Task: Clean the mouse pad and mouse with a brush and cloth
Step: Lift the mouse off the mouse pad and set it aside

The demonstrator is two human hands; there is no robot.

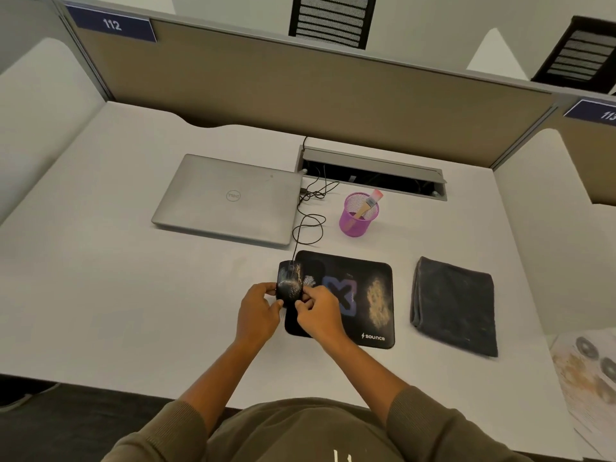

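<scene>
**Barely begun: dusty mouse lifted in both hands**

Clearly the fingers of both hands are pinched around the wired black mouse (289,284): the left hand (258,315) grips its left flank, the right hand (318,313) its right flank and near end. The mouse sits at the left edge of the mouse pad (346,296), and whether it is raised or resting there cannot be told. Pale, powdery streaks cover its back.

Judging by that, cleaning looks hardly started. The pad carries a whitish smear beside the mouse and a tan, sandy patch toward its right side. The brush (367,204) stands untouched in a purple mesh cup (358,216) behind the pad, bristles up. The folded dark cloth (455,305) lies flat, well apart to the right. Brushing and wiping both seem left to do.

Everything rests on a pale desk (133,295). A closed silver laptop (230,198) lies behind and to the left, with the mouse cable (308,225) looping toward it. A tan cubicle partition (300,95) numbered 112 backs the desk, with mesh office chairs beyond.
</scene>
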